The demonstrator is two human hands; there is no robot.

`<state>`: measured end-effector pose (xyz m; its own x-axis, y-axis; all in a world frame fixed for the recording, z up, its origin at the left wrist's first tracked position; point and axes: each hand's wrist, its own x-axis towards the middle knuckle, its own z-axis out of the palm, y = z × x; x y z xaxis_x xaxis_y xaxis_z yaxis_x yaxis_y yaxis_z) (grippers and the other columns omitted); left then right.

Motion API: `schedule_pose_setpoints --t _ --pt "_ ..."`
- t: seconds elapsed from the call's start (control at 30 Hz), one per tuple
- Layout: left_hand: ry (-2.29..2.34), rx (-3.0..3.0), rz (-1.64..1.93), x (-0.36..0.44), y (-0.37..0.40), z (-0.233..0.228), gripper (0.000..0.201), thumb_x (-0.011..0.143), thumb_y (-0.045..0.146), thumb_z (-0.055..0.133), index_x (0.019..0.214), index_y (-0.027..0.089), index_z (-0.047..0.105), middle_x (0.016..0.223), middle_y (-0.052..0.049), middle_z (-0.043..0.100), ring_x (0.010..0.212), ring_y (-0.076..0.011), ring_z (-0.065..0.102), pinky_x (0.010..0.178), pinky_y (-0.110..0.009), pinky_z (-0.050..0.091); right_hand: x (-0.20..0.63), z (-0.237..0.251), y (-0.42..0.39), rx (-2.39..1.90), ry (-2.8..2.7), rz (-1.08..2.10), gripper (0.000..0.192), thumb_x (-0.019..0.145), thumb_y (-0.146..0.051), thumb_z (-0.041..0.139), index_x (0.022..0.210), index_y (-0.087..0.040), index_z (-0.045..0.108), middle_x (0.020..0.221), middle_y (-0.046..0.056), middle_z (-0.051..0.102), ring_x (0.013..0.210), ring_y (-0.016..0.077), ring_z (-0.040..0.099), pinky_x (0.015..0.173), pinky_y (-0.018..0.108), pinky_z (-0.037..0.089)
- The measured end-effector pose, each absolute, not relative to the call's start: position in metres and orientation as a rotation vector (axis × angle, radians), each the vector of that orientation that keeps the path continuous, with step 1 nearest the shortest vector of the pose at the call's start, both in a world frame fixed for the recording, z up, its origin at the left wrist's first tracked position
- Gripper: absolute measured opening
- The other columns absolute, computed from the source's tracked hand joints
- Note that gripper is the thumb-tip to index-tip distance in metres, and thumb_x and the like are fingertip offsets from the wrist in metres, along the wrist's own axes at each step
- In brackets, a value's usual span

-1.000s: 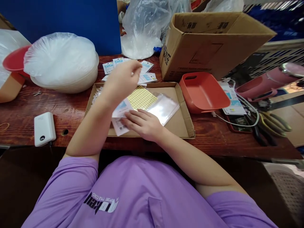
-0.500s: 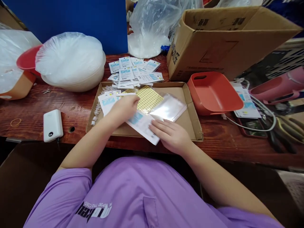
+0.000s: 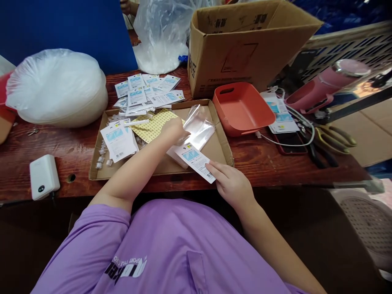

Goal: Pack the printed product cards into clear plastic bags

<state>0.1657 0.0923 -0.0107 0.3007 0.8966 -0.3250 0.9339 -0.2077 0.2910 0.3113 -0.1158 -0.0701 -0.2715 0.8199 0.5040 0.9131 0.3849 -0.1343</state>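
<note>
My right hand [image 3: 230,184] pinches the near corner of a white printed card [image 3: 195,161] with a blue picture, held above the front of a shallow cardboard tray [image 3: 222,143]. My left hand [image 3: 173,129] reaches over the tray and grips the edge of a clear plastic sleeve [image 3: 200,124], lifting it from a stack. A yellow sticker sheet [image 3: 152,125] lies just left of that hand. More white cards [image 3: 119,139] lie at the tray's left side.
A pile of cards [image 3: 147,92] lies behind the tray. An orange basket [image 3: 241,108] and open cardboard box [image 3: 245,45] stand right; a bagged white bowl [image 3: 58,90] left. A white power bank [image 3: 43,176] lies near the front edge. Cables, pliers [image 3: 330,141] and a pink bottle [image 3: 324,83] are far right.
My left hand moved right from the cards to the plastic sleeves and took hold of one. My right hand drew the card toward the tray's front right. The camera view shifted.
</note>
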Motion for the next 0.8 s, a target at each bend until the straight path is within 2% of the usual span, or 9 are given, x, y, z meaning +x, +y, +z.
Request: schedule_pose_setpoints --t 0.1,0.23,0.3,0.43,0.6,0.73,0.8 --pt "1.646 2.117 0.047 0.157 0.086 -0.008 0.032 0.076 0.04 0.063 0.096 0.017 0.056 0.093 -0.011 0.065 0.085 -0.0252 0.062 0.069 -0.033 0.044 0.312 -0.073 -0.112 -1.516 -2.104 -0.336 0.041 0.086 -0.004 0.042 0.12 -0.018 0.061 0.112 0.012 0.068 0.096 0.0224 0.066 0.077 0.035 0.055" --pt "1.565 2.014 0.359 0.149 0.078 -0.007 0.01 0.076 0.026 0.059 0.078 0.019 0.053 0.08 -0.006 0.063 0.076 -0.0211 0.058 0.069 -0.033 0.043 0.307 -0.076 -0.106 -1.531 -2.031 -0.477 0.041 0.086 -0.004 0.044 0.121 -0.019 0.06 0.108 0.011 0.069 0.092 0.0212 0.066 0.074 0.032 0.054" --pt "1.516 1.986 0.464 0.145 0.075 -0.007 0.01 0.076 0.025 0.056 0.071 0.019 0.052 0.08 -0.006 0.062 0.079 -0.0207 0.058 0.074 -0.034 0.043 0.302 -0.075 -0.102 -1.522 -2.008 -0.54 0.04 0.086 -0.004 0.047 0.121 -0.02 0.06 0.106 0.01 0.07 0.091 0.0204 0.066 0.074 0.031 0.053" --pt "1.369 1.798 0.702 0.133 0.064 -0.005 0.012 0.076 0.026 0.056 0.069 0.019 0.049 0.083 -0.006 0.062 0.089 -0.0214 0.059 0.083 -0.036 0.043 0.295 -0.073 -0.098 -1.442 -1.973 -0.6 0.045 0.084 -0.002 0.053 0.124 -0.022 0.058 0.107 0.008 0.07 0.094 0.0192 0.065 0.079 0.03 0.052" --pt "0.982 0.937 0.852 0.114 0.045 0.001 0.015 0.072 0.01 0.05 0.069 0.019 0.038 0.081 -0.007 0.067 0.083 -0.0196 0.067 0.073 -0.032 0.05 0.29 -0.066 -0.099 -1.296 -1.928 -0.658 0.057 0.083 -0.005 0.06 0.134 -0.026 0.049 0.108 0.007 0.069 0.099 0.0197 0.063 0.083 0.031 0.052" --pt "0.908 0.681 0.79 0.096 0.035 0.007 0.011 0.073 0.004 0.047 0.078 0.014 0.05 0.073 -0.005 0.065 0.063 -0.0143 0.065 0.057 -0.026 0.051 0.289 -0.063 -0.098 -1.26 -1.9 -0.686 0.057 0.083 -0.009 0.062 0.135 -0.028 0.048 0.107 0.006 0.069 0.099 0.0192 0.063 0.084 0.03 0.052" --pt "0.877 0.675 0.753 0.086 0.031 0.009 0.013 0.076 0.006 0.049 0.086 0.011 0.057 0.074 -0.004 0.066 0.061 -0.0124 0.064 0.056 -0.024 0.052 0.288 -0.063 -0.096 -1.25 -1.914 -0.665 0.055 0.083 -0.008 0.062 0.133 -0.029 0.05 0.107 0.005 0.069 0.099 0.0187 0.063 0.084 0.03 0.052"
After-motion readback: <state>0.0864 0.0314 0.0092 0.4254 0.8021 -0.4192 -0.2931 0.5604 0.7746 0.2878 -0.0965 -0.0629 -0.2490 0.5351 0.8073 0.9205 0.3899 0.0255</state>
